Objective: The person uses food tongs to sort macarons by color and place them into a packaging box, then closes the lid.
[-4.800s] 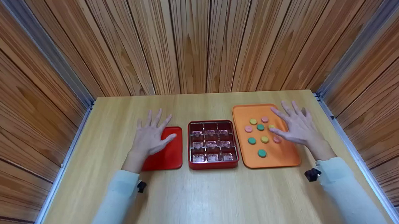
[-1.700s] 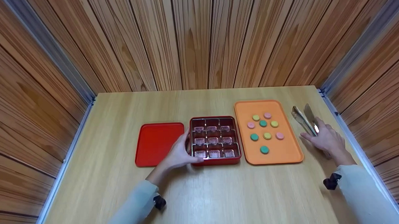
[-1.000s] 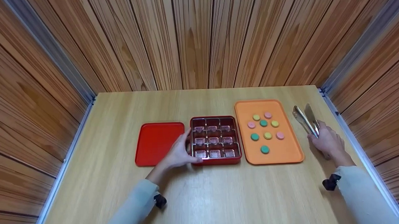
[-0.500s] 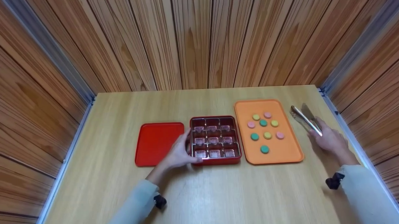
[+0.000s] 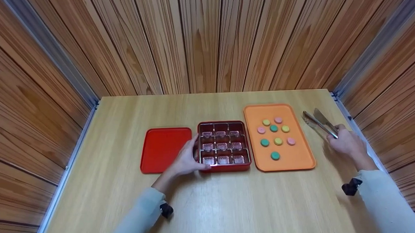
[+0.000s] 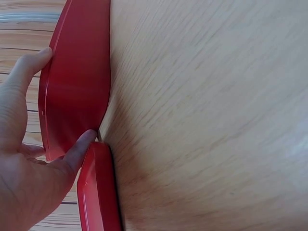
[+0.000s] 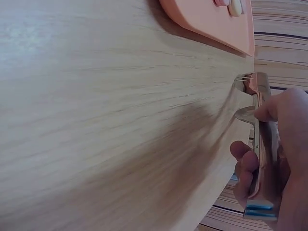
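At the near left corner of a dark red box (image 5: 224, 168), my left hand (image 5: 186, 160) holds on, thumb on the front wall and fingers along the left side. Nine clear plastic compartments fill the box, all bare. In the left wrist view the thumb and fingers span the wall of the box (image 6: 79, 72). Silver metal tongs (image 5: 323, 124) are in my right hand (image 5: 348, 144), to the right of the orange tray. The right wrist view shows my fingers curled round the tongs (image 7: 265, 144), their two ends apart and pointing away from me.
An orange tray (image 5: 281, 165) right of the box bears several small round macarons (image 5: 278, 141) in yellow, pink and green. A flat red lid (image 5: 163, 149) lies left of the box. Wood-panelled walls (image 5: 205, 44) enclose the table at the back and sides.
Both hands were spread above the lid and tray. My left hand has moved to the box and stayed. My right hand has gripped the tongs and shifted slightly right, turning them.
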Motion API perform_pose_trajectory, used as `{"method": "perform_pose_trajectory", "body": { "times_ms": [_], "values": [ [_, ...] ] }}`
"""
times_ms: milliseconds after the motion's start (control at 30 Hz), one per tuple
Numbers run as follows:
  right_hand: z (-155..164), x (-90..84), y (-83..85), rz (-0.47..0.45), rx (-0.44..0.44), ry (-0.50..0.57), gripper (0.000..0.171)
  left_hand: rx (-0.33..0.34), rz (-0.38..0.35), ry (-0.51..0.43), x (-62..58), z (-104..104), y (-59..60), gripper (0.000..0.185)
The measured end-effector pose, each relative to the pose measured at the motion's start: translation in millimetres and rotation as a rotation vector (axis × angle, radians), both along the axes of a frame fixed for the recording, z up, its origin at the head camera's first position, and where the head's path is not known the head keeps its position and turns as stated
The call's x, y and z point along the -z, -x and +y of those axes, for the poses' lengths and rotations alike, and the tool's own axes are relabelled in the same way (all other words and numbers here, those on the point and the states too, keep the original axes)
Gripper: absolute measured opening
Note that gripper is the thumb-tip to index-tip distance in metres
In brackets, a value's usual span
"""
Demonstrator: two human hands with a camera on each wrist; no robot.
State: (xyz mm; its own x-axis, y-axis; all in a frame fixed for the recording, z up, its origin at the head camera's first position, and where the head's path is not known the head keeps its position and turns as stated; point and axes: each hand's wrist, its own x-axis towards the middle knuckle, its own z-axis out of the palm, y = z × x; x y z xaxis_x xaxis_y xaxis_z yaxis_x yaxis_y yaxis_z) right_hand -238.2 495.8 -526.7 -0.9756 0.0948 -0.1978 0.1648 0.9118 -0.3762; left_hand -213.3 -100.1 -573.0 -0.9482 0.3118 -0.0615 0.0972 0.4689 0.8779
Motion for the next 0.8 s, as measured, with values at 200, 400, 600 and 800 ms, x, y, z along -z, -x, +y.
{"method": "perform_pose_trajectory", "body": {
  "times_ms": [200,400,600,800],
  "values": [
    [2.0,-3.9,1.0,0.051,-0.043,-0.074,0.069,-0.002,-0.021,0.0,-0.4,0.9,-0.7,0.133],
    [3.5,-16.3,4.0,0.029,-0.065,-0.084,0.076,-0.001,-0.029,-0.01,-2.3,3.0,-0.7,0.132],
    [0.5,-31.6,9.1,0.026,-0.095,-0.09,0.078,0.001,-0.023,-0.002,-2.4,1.4,-1.9,0.135],
    [-9.7,-44.8,15.6,0.043,-0.127,-0.123,0.067,0.001,-0.017,0.003,-0.4,0.5,-1.7,0.133]
  ]
}}
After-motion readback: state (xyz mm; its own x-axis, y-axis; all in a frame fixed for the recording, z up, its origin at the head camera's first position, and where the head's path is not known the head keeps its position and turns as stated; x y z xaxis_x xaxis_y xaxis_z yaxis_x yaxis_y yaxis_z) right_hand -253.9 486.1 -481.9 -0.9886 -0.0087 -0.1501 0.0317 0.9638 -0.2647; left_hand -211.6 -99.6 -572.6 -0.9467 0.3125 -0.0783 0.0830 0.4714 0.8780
